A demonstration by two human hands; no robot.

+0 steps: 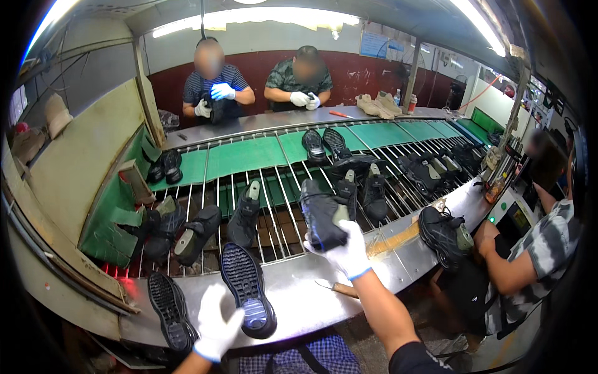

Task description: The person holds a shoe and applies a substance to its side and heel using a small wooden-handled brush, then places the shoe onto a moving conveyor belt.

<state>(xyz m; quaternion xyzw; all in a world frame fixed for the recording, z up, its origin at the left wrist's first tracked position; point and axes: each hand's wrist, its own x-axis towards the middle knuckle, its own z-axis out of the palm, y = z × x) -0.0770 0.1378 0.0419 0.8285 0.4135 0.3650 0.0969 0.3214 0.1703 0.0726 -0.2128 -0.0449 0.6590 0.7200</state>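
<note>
My right hand (350,250), in a white glove, is closed around a black shoe (321,215) and holds it up over the near side of the rack. Blurring hides the shoe's finer detail. Lower left, my white-gloved left hand (218,321) has its fingers apart and holds nothing. It hovers between two black shoes lying sole up on the metal ledge: one shoe (168,308) to its left, another shoe (249,283) to its right. The right one shows a shiny bluish heel patch; whether my thumb touches it I cannot tell. A wooden-handled knife (339,288) lies beneath my right wrist.
Several black shoes (246,215) rest on the metal-bar rack (280,230) and its green belt (243,156). Two gloved co-workers (218,90) handle things across the line. A person in a patterned shirt (542,249) sits at right near a black shoe (443,237) on the ledge.
</note>
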